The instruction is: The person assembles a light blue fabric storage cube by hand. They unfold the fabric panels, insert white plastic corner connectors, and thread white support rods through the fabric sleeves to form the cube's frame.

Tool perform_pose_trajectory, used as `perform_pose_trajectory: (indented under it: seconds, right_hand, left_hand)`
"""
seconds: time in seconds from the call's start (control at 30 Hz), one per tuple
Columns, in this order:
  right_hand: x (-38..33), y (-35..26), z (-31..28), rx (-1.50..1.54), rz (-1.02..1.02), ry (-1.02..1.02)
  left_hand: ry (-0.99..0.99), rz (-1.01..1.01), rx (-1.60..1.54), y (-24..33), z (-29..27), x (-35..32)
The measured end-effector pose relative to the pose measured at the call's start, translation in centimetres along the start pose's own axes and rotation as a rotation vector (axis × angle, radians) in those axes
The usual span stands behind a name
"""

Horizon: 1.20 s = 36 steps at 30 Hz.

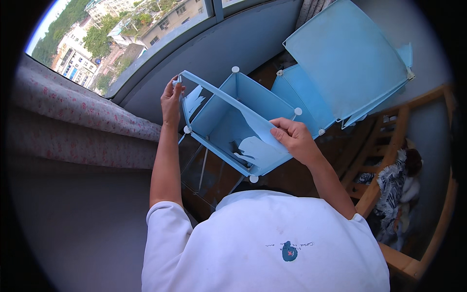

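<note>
Both hands grip the light-blue plastic panel cube held out in front at chest height, left hand pinching its far-left corner, right hand clasping the nearer right edge.

The dark floor carries blue panel cubes (joined by white corner connectors) and a wooden rack.
</note>
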State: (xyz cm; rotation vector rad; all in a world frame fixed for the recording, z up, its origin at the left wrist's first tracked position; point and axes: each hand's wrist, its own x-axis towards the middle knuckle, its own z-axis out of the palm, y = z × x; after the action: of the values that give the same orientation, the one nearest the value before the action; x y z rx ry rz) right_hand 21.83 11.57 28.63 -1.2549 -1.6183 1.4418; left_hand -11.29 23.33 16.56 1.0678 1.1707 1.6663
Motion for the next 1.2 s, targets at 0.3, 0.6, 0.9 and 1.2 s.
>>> perform_pose_trajectory:
  seconds: [0.3, 0.6, 0.9, 1.2]
  right_hand:
    - [0.0, -0.1, -0.3, -0.053, -0.096, -0.014]
    - [-0.3, -0.1, -0.3, -0.119, -0.149, 0.015]
    - [-0.4, 0.5, 0.7, -0.017, -0.049, 0.023]
    - [-0.2, 0.2, 0.0, -0.110, -0.181, 0.025]
  left_hand:
    - [0.081, 0.042, 0.230, 0.2, -2.9, 1.1]
    - [0.224, -0.212, 0.391, -3.2, -5.7, 0.8]
    - [-0.202, -0.122, 0.389, -2.1, -3.8, -2.4]
    - [0.020, -0.004, 0.378, -6.6, -4.4, -2.1]
